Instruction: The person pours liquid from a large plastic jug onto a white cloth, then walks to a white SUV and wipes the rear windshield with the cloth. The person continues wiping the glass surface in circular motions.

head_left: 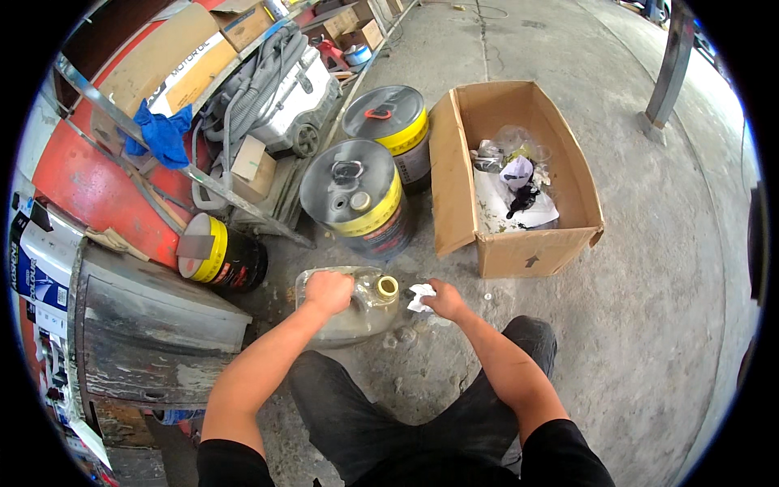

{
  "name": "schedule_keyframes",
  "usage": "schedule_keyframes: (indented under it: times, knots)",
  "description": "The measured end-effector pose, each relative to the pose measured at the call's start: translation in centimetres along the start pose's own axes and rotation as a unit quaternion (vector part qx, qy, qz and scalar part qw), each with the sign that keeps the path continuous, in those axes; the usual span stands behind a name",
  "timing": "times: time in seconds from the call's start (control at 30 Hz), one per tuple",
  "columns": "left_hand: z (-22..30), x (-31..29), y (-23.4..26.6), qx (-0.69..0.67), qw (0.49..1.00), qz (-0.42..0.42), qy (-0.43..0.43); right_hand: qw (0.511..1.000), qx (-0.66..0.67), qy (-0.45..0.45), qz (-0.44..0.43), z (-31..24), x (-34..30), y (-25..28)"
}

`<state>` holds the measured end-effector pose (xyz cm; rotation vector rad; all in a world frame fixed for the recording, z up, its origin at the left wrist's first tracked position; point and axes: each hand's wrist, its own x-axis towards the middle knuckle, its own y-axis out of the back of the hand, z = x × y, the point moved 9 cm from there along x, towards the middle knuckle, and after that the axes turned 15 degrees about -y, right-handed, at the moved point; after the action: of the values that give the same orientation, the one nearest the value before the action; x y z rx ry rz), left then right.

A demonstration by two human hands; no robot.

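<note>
A clear, stained plastic jug [357,318] stands on the concrete floor in front of my knees. My left hand [328,292] is wrapped round its handle. The jug's round yellowish mouth [387,286] has no cap on it and faces up toward me. Just right of the jug, my right hand [444,300] pinches a crumpled piece of white tissue [420,298]. The tissue is close to the jug's side; whether it touches cannot be made out.
Black drums with yellow bands [357,187] stand beyond the jug. An open cardboard box [531,253] holding crumpled waste is right of them. A smaller drum [219,252] and a worn cabinet [162,325] stand left. A blue cloth [162,134] hangs from the cluttered shelf. A metal post [670,73] rises far right.
</note>
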<state>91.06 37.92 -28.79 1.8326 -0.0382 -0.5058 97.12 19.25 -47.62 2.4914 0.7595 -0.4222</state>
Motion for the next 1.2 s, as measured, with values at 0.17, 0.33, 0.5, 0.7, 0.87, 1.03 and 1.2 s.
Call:
schedule_keyframes:
  times: [0.17, 0.33, 0.5, 0.7, 0.87, 1.03, 1.2]
  knots:
    - [1.1, 1.3, -0.3, 0.006, 1.000, 0.009, -0.020, 0.999, 0.037, -0.005, 0.009, -0.8, -0.4, 0.4]
    - [1.4, 2.1, -0.4, 0.006, 1.000, -0.013, -0.007, 0.998, 0.054, -0.032, -0.002, -0.4, 0.0, -0.1]
    - [2.1, 2.7, -0.2, 0.000, 1.000, -0.012, -0.006, 0.998, 0.030, 0.005, 0.048, -1.8, -0.4, 0.6]
    - [3.5, 3.9, -0.4, 0.002, 1.000, -0.018, -0.013, 0.991, 0.127, -0.005, 0.053, -0.6, 0.6, 0.7]
    - [4.6, 5.1, -0.3, 0.004, 1.000, -0.008, -0.024, 0.954, 0.295, -0.057, -0.017, 2.3, 1.9, -0.2]
    - [5.4, 6.2, -0.5, 0.008, 0.999, -0.010, -0.034, 0.938, 0.338, -0.069, -0.041, 3.3, 2.0, -0.3]
    - [6.3, 7.5, -1.2, -0.001, 0.999, -0.023, -0.030, 0.950, 0.294, -0.100, -0.017, 3.8, 1.9, 0.8]
